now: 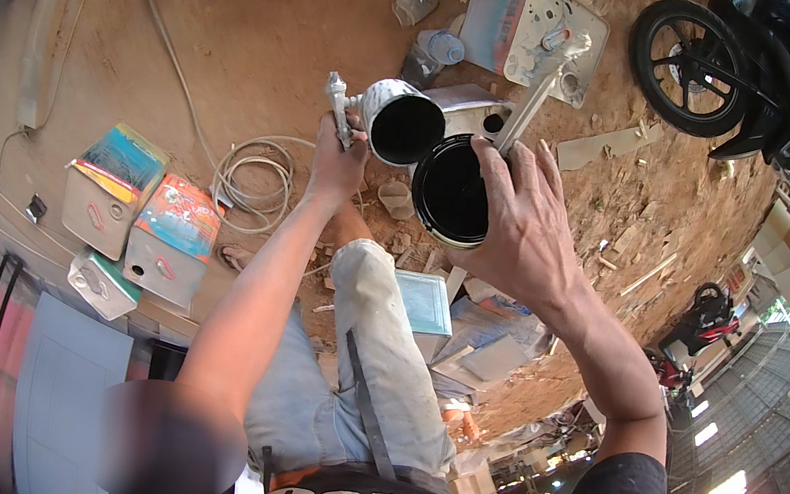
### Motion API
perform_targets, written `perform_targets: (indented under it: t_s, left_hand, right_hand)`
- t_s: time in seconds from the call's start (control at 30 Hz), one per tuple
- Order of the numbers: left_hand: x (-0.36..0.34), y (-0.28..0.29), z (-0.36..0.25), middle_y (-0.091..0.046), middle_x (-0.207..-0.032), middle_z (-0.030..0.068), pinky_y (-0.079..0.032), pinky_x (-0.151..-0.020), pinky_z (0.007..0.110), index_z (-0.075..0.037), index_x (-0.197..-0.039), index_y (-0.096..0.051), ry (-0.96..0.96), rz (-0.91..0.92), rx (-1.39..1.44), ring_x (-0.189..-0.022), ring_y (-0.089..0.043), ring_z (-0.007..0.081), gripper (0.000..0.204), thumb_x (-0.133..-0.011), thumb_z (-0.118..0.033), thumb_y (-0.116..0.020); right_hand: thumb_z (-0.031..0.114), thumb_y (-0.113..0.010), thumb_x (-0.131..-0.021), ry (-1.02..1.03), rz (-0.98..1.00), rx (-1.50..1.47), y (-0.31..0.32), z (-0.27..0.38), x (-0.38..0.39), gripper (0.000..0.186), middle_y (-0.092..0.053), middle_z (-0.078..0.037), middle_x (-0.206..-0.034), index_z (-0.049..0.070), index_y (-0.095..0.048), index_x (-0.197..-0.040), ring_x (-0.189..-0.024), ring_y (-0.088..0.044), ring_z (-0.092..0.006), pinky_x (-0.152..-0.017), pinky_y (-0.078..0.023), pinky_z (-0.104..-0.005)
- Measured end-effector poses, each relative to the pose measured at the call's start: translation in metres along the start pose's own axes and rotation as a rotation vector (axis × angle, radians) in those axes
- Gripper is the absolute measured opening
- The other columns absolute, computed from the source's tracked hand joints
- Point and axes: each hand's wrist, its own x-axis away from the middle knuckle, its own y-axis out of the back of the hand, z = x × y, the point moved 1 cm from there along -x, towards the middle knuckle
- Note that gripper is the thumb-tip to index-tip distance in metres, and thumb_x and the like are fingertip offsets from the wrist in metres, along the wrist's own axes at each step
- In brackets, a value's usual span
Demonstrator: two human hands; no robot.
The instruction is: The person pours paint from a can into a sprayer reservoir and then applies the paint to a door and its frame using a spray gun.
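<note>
My left hand is closed around the metal body of a spray gun. Joined to the gun is a paint-smeared white cup, its mouth facing up and its inside dark. Right beside it, my right hand grips an open round paint can by its side, with black paint inside. A pale stirring stick stands out from between the can's rim and my right fingers. The can's rim appears to touch or nearly touch the cup; I cannot tell whether any paint is flowing.
A coiled hose lies on the dirt floor at the left, near several rectangular cans. Farther off stand a paint-spotted metal can and plastic cups. A motorcycle is parked at the far right, and a light-blue can sits near my knee.
</note>
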Motion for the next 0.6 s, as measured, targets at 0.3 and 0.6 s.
perform_targets:
  t_s: [0.3,0.6]
  left_hand:
    - [0.016,-0.007,0.011,-0.053,-0.106,0.0154,-0.044,-0.09,0.04,-0.001,-0.11,-0.046,0.009,-0.012,-0.117,-0.098,-0.057,0.0299,0.028,-0.084,0.0,-0.057]
    - [0.023,-0.013,0.024,-0.053,-0.116,0.0171,-0.045,-0.088,0.047,-0.005,-0.113,-0.048,0.01,-0.005,-0.26,-0.106,-0.057,0.0397,0.031,-0.085,-0.009,-0.059]
  right_hand:
    - [0.042,-0.083,-0.065,0.051,0.144,0.137,0.021,0.023,-0.002,0.09,-0.058,-0.027,-0.107,-0.013,-0.049,-0.127,-0.108,-0.058,-0.0384,-0.109,-0.037,-0.0469]
    - [0.048,-0.083,-0.063,0.022,0.262,0.219,0.025,0.028,-0.007,0.087,-0.06,-0.028,-0.093,-0.017,-0.055,-0.114,-0.087,-0.067,-0.0385,-0.101,-0.046,-0.0418]
